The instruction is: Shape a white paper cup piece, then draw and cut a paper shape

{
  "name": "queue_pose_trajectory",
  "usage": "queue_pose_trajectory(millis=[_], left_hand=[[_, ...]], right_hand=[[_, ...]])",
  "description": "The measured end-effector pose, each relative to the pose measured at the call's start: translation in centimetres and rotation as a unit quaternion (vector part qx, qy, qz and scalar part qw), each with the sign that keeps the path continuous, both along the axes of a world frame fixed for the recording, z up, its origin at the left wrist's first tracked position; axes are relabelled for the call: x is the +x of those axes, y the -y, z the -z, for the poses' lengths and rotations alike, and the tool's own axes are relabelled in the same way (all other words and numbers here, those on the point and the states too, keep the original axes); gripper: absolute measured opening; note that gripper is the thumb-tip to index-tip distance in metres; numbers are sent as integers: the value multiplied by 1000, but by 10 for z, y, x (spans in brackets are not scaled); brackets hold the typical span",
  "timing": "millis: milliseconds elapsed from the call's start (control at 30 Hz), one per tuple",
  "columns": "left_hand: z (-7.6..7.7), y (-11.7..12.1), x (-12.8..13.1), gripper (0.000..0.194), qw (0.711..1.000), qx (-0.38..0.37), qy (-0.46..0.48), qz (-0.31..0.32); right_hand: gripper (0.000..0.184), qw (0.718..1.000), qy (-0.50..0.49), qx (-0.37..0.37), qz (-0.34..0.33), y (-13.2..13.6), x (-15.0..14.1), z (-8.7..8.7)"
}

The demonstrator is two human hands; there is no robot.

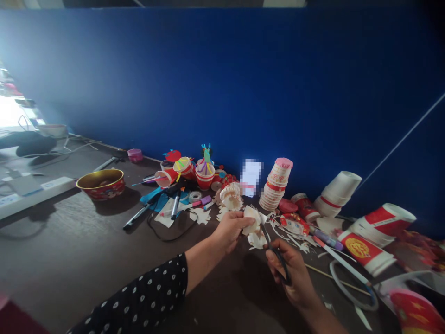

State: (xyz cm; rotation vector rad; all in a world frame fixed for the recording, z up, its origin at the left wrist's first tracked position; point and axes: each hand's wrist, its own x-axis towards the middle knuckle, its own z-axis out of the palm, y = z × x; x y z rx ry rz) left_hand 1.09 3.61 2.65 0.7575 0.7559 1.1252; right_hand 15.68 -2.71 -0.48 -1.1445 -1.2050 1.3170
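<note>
Between finger and thumb of my left hand (227, 230) is a piece of white paper (252, 218), held a little above the table. My right hand (290, 269) grips a pair of black-handled scissors (279, 260), its fingers around the handle loops. The scissor blades point up and away, and meet the paper at its right edge. How far apart the blades are is hard to make out. Just below the held paper, a white paper scrap (257, 240) lies on the table, with more cut scraps (200, 215) to the left.
Stacked paper cups (273, 195) stand behind my hands, and tipped red cups (365, 250) lie at the right. Decorated cups (205, 176), markers (176, 206) and a red-gold bowl (101, 185) are to the left. A power strip (38, 195) lies far left. A blue partition (222, 83) closes off the back.
</note>
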Motion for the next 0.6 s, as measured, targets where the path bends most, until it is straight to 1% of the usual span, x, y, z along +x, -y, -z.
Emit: queue_pose_trajectory(millis=[267, 600], left_hand=[[0, -4, -2, 15, 1000, 18, -14, 14], [-5, -3, -3, 13, 999, 26, -25, 23]], right_hand=[[31, 1000, 4, 4, -12, 0, 3, 1], [33, 1000, 15, 6, -17, 1, 6, 0]])
